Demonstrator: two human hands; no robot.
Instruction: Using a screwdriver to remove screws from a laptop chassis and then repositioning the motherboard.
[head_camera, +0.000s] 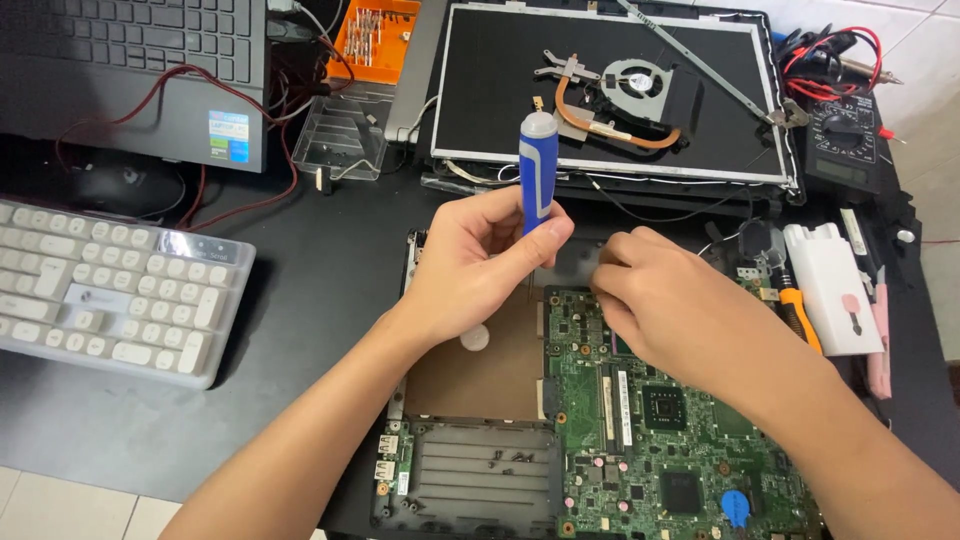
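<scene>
Head camera looks down on two bare forearms reaching in from the lower edge over a black worktop (300, 290). The left hand (470, 265) is raised, wrist bent back, with thumb and fingers curled closed around the lower part of a blue-and-white plastic-handled screwdriver (537, 175), which stands nearly upright; its rounded white cap sits above the fingers, and its shaft is hidden behind the hand. The right hand (670, 300) lies palm down just beside the left, its fingers bent and pressing on a dark flat part at the upper edge of a green circuit board (650, 420); whether it grips anything I cannot tell. That board sits in an opened dark grey laptop base (470, 470) directly beneath both hands, with a few small black screws (507, 459) lying loose in the tray nearer the person. Beyond the hands rests a detached black laptop screen panel (500, 90) carrying a copper-piped cooling fan (635, 90). Left of the left forearm sits a white keyboard (100, 290). Right of the right hand lie an orange-handled tool (800, 315) and a white plastic case (835, 285).
</scene>
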